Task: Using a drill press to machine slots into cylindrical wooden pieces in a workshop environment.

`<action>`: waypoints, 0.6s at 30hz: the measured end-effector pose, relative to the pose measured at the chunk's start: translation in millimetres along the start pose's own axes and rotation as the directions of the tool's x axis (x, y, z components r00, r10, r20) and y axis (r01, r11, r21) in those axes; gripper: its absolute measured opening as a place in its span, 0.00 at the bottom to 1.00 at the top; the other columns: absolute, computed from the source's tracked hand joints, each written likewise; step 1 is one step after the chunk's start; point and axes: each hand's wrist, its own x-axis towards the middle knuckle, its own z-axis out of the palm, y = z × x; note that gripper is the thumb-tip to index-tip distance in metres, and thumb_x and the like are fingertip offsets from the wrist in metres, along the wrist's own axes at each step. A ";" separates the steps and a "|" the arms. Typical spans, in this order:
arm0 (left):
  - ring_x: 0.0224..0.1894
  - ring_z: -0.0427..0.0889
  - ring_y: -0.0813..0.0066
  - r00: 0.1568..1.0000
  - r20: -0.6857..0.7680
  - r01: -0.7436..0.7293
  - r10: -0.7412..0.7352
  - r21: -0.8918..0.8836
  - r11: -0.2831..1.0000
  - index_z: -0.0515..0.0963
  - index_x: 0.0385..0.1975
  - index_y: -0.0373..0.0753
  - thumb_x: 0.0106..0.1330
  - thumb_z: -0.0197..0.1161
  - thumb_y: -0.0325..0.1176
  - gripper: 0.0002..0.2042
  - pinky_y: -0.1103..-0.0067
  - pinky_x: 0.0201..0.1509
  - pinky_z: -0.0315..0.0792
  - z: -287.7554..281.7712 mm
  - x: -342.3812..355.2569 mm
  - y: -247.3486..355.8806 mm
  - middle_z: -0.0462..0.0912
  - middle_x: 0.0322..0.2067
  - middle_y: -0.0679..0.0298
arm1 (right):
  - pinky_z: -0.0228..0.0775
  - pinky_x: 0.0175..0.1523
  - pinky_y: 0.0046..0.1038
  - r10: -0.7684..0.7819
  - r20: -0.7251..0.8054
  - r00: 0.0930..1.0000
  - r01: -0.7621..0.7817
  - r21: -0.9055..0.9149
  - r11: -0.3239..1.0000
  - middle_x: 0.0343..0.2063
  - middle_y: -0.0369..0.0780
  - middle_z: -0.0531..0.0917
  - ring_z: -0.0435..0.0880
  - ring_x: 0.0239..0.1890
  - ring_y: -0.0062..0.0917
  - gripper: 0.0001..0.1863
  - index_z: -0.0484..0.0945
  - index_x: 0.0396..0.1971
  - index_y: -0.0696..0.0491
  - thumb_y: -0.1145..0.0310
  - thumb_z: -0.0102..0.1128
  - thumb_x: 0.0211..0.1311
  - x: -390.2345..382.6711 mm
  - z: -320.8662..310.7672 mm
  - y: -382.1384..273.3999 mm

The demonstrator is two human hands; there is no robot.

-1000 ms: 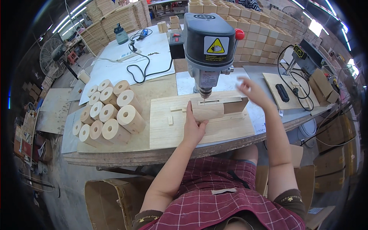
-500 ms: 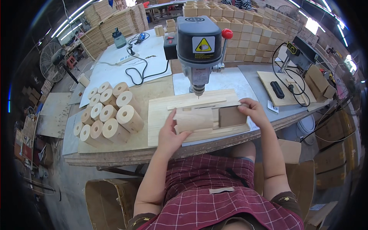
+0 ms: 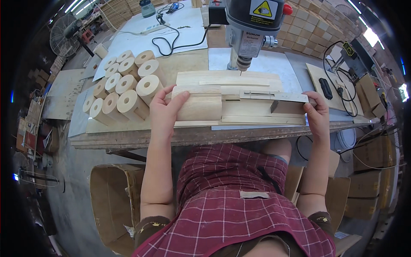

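Note:
A pale wooden cylinder (image 3: 199,107) lies sideways on a wooden jig board (image 3: 229,79). My left hand (image 3: 167,108) is closed round its left end, thumb on top. To the right, my right hand (image 3: 317,112) pinches the outer end of a slotted metal angle plate (image 3: 276,95), whose dark face hangs down over the jig. A gap of bare wood separates cylinder and plate. Just behind them, a bench drill press (image 3: 252,38) holds a thin drill bit (image 3: 240,73) above the jig. Neither hand touches the drill.
Several bored wooden cylinders (image 3: 126,85) stand in rows to the left. A black cable (image 3: 165,43) curls on the white sheet behind them. Another machine on a wooden board (image 3: 317,79) stands at the right, near an open carton (image 3: 370,96). The table edge (image 3: 239,135) runs in front of me.
My hands have moved apart, the left with the cylinder and the right with the metal plate, widening the gap between the two pieces. The whole view has shifted.

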 end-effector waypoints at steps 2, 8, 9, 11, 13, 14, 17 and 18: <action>0.32 0.79 0.79 1.000 0.005 0.001 -0.001 -0.027 1.000 0.70 0.45 0.28 0.51 0.67 0.29 0.22 0.84 0.36 0.72 0.8 -1.9 4.8 0.79 0.34 0.57 | 0.63 0.45 0.17 -0.033 0.015 0.999 0.033 0.015 0.999 0.35 0.33 0.77 0.73 0.38 0.15 0.14 0.75 0.41 0.56 0.70 0.62 0.54 -1.4 3.1 -4.1; 0.29 0.79 0.80 0.999 0.007 0.039 -0.038 -0.138 0.990 0.72 0.43 0.30 0.52 0.67 0.31 0.20 0.87 0.29 0.71 -0.3 -0.8 10.7 0.80 0.28 0.61 | 0.63 0.46 0.18 -0.118 0.060 0.991 0.125 -0.126 0.984 0.36 0.34 0.77 0.73 0.39 0.16 0.13 0.74 0.40 0.56 0.72 0.60 0.55 -4.9 6.0 -14.9; 0.27 0.78 0.81 0.999 0.034 0.040 -0.035 -0.150 0.988 0.72 0.43 0.31 0.52 0.67 0.32 0.19 0.88 0.26 0.69 0.5 -0.5 9.6 0.80 0.27 0.62 | 0.63 0.46 0.18 -0.144 0.060 0.988 0.153 -0.195 0.969 0.36 0.34 0.77 0.73 0.39 0.16 0.13 0.74 0.40 0.57 0.72 0.60 0.55 -5.7 7.9 -15.0; 0.25 0.77 0.83 0.998 0.038 0.058 -0.055 -0.079 0.995 0.73 0.43 0.32 0.52 0.67 0.33 0.19 0.89 0.23 0.66 5.7 -0.6 5.3 0.80 0.26 0.63 | 0.63 0.46 0.18 -0.152 0.048 0.987 0.157 -0.113 0.981 0.36 0.34 0.77 0.73 0.39 0.16 0.13 0.74 0.41 0.57 0.72 0.60 0.55 -6.4 14.1 -11.1; 0.23 0.75 0.85 0.997 0.061 0.051 -0.049 -0.023 0.998 0.73 0.43 0.33 0.52 0.67 0.33 0.19 0.89 0.20 0.64 11.5 -1.3 2.0 0.79 0.26 0.64 | 0.63 0.46 0.18 -0.159 0.018 0.987 0.160 -0.041 0.986 0.36 0.34 0.76 0.73 0.39 0.16 0.13 0.74 0.41 0.57 0.72 0.60 0.55 -7.1 18.4 -6.2; 0.21 0.74 0.86 0.995 0.054 0.081 -0.080 -0.020 0.997 0.73 0.43 0.33 0.53 0.67 0.34 0.20 0.90 0.18 0.61 14.4 -3.4 0.6 0.79 0.25 0.64 | 0.63 0.46 0.18 -0.128 0.019 0.992 0.128 -0.012 0.992 0.36 0.34 0.76 0.73 0.39 0.16 0.13 0.74 0.41 0.57 0.72 0.60 0.55 -7.4 19.7 -3.6; 0.19 0.72 0.88 0.996 0.043 0.080 -0.079 -0.027 0.996 0.73 0.43 0.34 0.53 0.67 0.36 0.20 0.90 0.17 0.57 21.3 -6.6 -1.0 0.79 0.24 0.65 | 0.63 0.46 0.18 -0.082 0.015 0.997 0.081 0.050 0.995 0.36 0.34 0.76 0.73 0.39 0.16 0.14 0.74 0.41 0.57 0.71 0.61 0.54 -7.1 20.5 3.3; 0.19 0.72 0.88 0.998 0.032 0.063 -0.062 -0.036 0.997 0.73 0.43 0.34 0.54 0.67 0.37 0.20 0.90 0.16 0.57 23.2 -7.0 -1.4 0.79 0.23 0.65 | 0.63 0.46 0.18 -0.060 0.010 0.998 0.059 0.090 0.994 0.37 0.34 0.76 0.73 0.39 0.16 0.14 0.74 0.41 0.56 0.71 0.61 0.54 -7.2 20.0 4.8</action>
